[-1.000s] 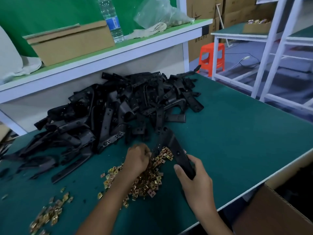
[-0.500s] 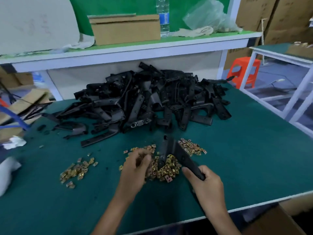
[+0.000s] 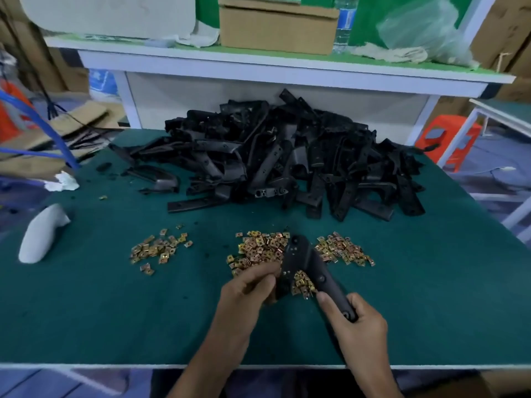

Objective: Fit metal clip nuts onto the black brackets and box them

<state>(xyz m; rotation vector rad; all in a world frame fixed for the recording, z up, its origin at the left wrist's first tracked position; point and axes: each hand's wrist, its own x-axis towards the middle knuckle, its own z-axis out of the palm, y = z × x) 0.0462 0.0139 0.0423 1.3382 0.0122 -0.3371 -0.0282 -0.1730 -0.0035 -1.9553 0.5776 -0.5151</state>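
My right hand (image 3: 356,323) grips the near arm of a black V-shaped bracket (image 3: 301,257) held over the green table (image 3: 115,317). My left hand (image 3: 247,291) has its fingers curled at the bracket's other arm, pinching something small that I cannot make out. Brass-coloured clip nuts (image 3: 261,248) lie in a heap under and around the bracket, with a second heap (image 3: 344,251) to its right and a third (image 3: 158,248) to the left. A big pile of black brackets (image 3: 287,159) fills the back of the table.
A white glove-like object (image 3: 40,234) lies at the table's left edge, with crumpled white paper (image 3: 63,180) behind it. A shelf (image 3: 258,67) above the pile carries a cardboard box (image 3: 275,27), a water bottle and a plastic bag. An orange stool (image 3: 448,139) stands on the right.
The view has swung left, bringing the left heap of nuts and the white object into sight. My left hand has closed in on the bracket's free arm; my right hand keeps its grip.
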